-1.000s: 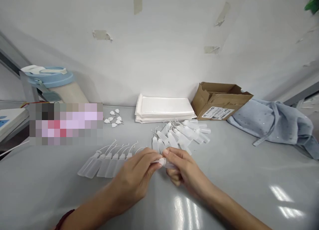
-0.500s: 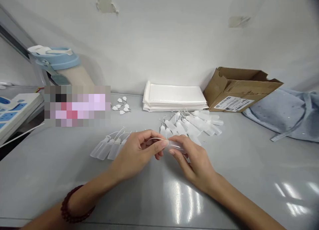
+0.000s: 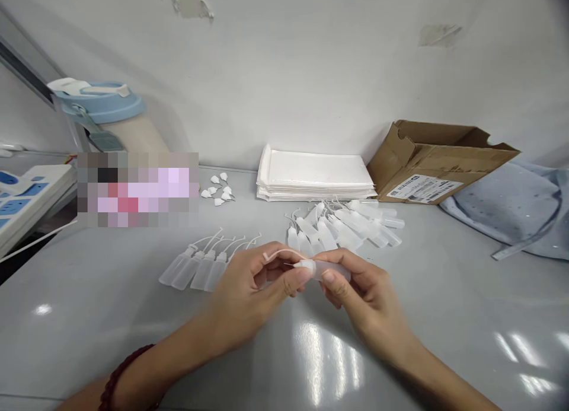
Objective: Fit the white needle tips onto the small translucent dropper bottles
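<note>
A translucent squeeze bottle [image 3: 329, 270] lies sideways between my hands, its white needle cap and curved strap pointing left. My left hand [image 3: 253, 286] pinches the cap between thumb and fingers. My right hand [image 3: 367, 286] grips the bottle's body. Behind my left hand, several capped bottles [image 3: 202, 271] lie in a row, partly covered by it. Beyond my right hand is a pile of similar bottles [image 3: 351, 227]. Several small white needle caps [image 3: 223, 191] lie loose at the back.
A stack of white padded envelopes [image 3: 317, 171] lies against the wall, beside an open cardboard box [image 3: 438, 162]. Blue fabric [image 3: 515, 209] is at right. At left are a blue-lidded tumbler [image 3: 106, 108], a blurred-out patch and a power strip [image 3: 26, 200].
Both hands have moved slightly down and right with the bottle. Its cap, thin needle and strap now show more clearly, and my right fingers have shifted along the body.
</note>
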Available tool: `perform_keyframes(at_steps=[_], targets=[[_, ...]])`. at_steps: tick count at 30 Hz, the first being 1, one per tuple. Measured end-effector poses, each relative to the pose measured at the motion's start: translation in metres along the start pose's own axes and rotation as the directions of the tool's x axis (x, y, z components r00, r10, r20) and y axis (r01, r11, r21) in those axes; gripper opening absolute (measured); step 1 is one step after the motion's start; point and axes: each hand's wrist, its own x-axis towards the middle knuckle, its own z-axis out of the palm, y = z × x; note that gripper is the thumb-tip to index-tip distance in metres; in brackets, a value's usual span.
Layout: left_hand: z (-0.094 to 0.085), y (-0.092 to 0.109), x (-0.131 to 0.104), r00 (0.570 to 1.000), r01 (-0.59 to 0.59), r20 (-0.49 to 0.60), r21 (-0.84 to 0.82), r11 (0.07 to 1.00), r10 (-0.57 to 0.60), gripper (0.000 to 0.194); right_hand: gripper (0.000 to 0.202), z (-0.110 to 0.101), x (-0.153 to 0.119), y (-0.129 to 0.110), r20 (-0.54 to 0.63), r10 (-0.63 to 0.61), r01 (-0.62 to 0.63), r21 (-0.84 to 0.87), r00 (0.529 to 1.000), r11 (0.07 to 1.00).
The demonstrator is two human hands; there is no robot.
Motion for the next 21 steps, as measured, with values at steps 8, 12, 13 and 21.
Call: perform_keyframes(at_steps=[8,12,13,21], targets=[[-0.008,0.003,0.005,0.988,0.120,0.103,-0.028,0.992,-0.116,0.015,0.022,0.005,-0.002,0.017,0.024,-0.474,0.446,-0.383,0.880,0.809],[-0.010,0.000,0.003,0.998,-0.016,0.070,0.179,0.984,0.004,0.016,0.017,0.005,-0.001,0.013,0.038,-0.398,0.388,-0.324,0.917,0.863],[-0.010,-0.002,0.002,0.996,-0.073,0.062,0.259,0.963,0.059,0.016,0.014,0.004,0.000,0.011,0.043,-0.322,0.321,-0.284,0.946,0.904],[-0.011,-0.016,0.006,0.916,-0.393,0.140,0.502,0.771,0.376,0.014,0.041,-0.004,0.009,0.006,0.231,0.309,-0.334,0.074,0.922,0.940]])
